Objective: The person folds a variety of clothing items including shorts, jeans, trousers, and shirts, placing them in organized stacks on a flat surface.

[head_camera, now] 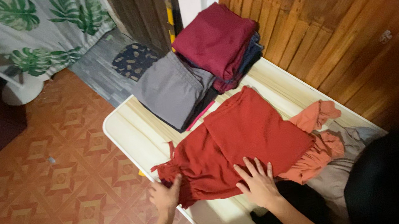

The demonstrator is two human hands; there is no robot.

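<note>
At lower centre, left hand (166, 196) pinches red cloth (246, 139) edge, right hand (259, 182) flat, fingers spread; fold needs a taut hem.

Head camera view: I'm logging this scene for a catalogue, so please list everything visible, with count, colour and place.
red garment: one, red, table middle, partly folded
orange garment: one, orange, under the red one
folded stack: one, maroon over navy, table's far end
grey folded stack: one, grey, beside it
table: one, pale wood
fan: one, white, floor
curtain: one, leaf print
left hand: grips red garment's edge
right hand: flat, fingers spread
</note>
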